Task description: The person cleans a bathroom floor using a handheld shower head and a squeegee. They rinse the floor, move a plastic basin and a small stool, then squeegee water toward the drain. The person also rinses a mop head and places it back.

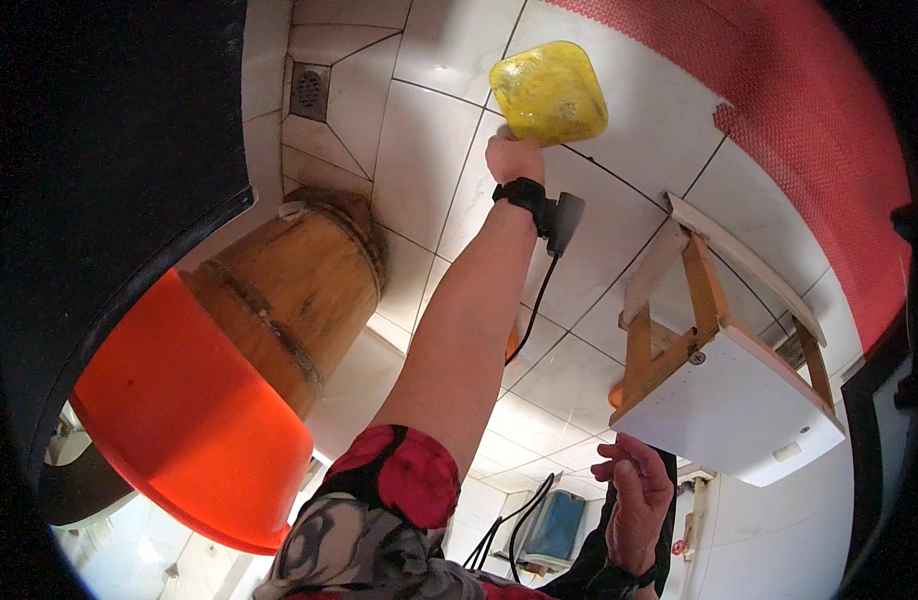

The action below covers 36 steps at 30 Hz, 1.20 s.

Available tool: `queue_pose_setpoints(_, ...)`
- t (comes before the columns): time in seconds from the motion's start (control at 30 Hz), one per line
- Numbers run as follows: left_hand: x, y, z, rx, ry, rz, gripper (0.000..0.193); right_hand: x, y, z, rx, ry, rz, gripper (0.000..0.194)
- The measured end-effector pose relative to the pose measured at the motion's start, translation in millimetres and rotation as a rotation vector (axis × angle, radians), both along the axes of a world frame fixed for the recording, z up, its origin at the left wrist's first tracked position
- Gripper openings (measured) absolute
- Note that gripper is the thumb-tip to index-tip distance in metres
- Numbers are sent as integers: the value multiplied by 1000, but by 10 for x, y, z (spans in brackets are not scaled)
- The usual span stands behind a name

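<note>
My left hand (514, 159), with a black device strapped to its wrist, reaches across the tiled floor (429, 142). Its fingers grip the near edge of a yellow rounded-square piece (552, 94) that looks like plastic. The yellow surface shines and bears dark smudges; whether it is a lid or a container's base I cannot tell. Low in the picture, my right hand (639, 502) holds nothing, its fingers apart and slightly bent. It is nearest to a small wooden stool (733, 409) with a white seat; contact between them is unclear.
A banded wooden tub (301, 289) stands at left, with an orange-red plastic basin (203, 427) against it. A floor drain (309, 90) lies beyond. A red textured mat (811, 97) borders the upper right. A black cable (535, 311) hangs from my left wrist. Low down is a blue container (555, 525).
</note>
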<state>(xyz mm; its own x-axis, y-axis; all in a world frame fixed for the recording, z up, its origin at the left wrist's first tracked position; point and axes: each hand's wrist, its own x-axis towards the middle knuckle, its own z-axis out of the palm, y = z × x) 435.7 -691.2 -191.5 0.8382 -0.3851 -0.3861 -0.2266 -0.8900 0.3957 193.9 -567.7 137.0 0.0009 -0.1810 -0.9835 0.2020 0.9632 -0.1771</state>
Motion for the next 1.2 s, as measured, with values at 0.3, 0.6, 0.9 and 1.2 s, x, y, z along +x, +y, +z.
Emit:
queue_pose_setpoints(0.3, 445, 12, 230, -416, 619, 373, 16, -15, 35, -37, -15, -6, 10, 26)
queue_pose_setpoints(0.6, 1951, 143, 220, -506, 671, 558, 6, -94, -19, -38, -45, 70, 97, 32)
queue_pose_setpoints(0.9, 3348, 428, 4, -368, 550, 395, 23, -81, -89, -186, -11, 126, 306, 27)
queue_pose_setpoints(1.2, 4168, 545, -166, -565, 904, 508, 14, 98, -219, -203, 4, 59, 445, 24)
